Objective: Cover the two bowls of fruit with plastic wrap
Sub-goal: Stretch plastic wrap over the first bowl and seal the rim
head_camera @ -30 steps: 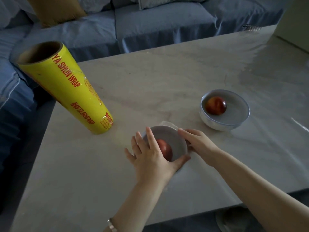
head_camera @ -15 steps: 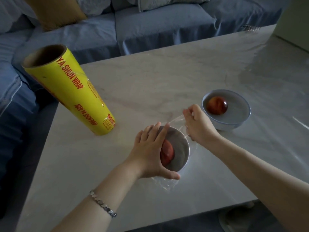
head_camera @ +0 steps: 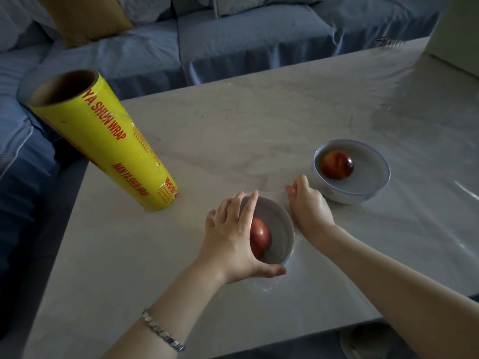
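A small grey bowl point(head_camera: 281, 229) with a red fruit point(head_camera: 260, 238) stands near the table's front edge, with thin plastic wrap point(head_camera: 264, 286) bunched at its near side. My left hand point(head_camera: 233, 237) lies flat over the bowl's left half, fingers straight and thumb against the near rim. My right hand point(head_camera: 308, 206) is low beside the bowl's right side and pinches the wrap's far edge. A second bowl point(head_camera: 373, 187) with a red fruit point(head_camera: 337, 165) stands just right of that hand. The yellow wrap roll point(head_camera: 108, 141) stands on end at the left.
A blue sofa point(head_camera: 259, 35) with a mustard cushion point(head_camera: 88, 16) runs along the far side of the pale marble table point(head_camera: 233, 120). The table's left edge is close to the roll. A round object point(head_camera: 363, 340) shows below the near edge.
My right hand, raised with the wrap half a second ago, has come down beside the bowl. My left hand stays flat on the bowl.
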Tool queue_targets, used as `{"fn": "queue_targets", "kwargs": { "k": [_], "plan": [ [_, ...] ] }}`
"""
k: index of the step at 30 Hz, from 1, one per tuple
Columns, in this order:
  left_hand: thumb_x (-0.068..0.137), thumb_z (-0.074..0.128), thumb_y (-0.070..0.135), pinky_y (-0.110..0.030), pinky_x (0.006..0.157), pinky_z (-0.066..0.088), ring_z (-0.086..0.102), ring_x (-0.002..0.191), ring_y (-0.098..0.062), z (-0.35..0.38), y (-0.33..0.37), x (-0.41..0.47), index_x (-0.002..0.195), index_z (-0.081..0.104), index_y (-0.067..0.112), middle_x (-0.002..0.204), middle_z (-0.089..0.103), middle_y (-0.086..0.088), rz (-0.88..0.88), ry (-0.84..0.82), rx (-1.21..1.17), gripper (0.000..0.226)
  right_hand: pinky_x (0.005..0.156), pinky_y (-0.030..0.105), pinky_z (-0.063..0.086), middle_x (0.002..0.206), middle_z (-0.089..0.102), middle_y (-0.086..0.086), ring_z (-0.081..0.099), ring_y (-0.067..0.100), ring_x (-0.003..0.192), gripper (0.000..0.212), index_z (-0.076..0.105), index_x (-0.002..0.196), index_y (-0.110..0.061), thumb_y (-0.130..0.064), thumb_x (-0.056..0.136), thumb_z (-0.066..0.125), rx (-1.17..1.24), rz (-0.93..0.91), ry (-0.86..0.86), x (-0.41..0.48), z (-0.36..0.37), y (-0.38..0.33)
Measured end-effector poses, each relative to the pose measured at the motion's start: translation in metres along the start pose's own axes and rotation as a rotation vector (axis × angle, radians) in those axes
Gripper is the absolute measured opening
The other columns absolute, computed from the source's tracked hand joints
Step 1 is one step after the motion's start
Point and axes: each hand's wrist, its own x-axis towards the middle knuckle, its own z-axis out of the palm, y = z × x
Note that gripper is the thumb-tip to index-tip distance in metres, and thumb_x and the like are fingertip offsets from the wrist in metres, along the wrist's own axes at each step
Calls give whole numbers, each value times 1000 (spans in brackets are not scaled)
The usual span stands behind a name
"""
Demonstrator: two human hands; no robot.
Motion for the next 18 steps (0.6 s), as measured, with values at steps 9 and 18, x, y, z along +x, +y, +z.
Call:
{"fn": "queue_targets", "kwargs": {
  "k": [9,18],
  "plan": [
    [59,58,79,-55,110,16,1,141,-39,7,32,2,147,-8,20,155,-3,-18,-544,159,-208,125,44,15,45,65,60,5,55,15,50,36,63,77,-6,-31,95,45,549,364,-311,-22,-17,4],
    [52,70,71,-45,117,-3,-17,144,-24,-10,-3,-8,146,-13,28,157,-14,-2,-250,58,-190,133,60,24,43,64,55,2,48,14,56,22,62,72,-13,-29,88,59,665,412,-444,-7,-8,-14]
  ]
}}
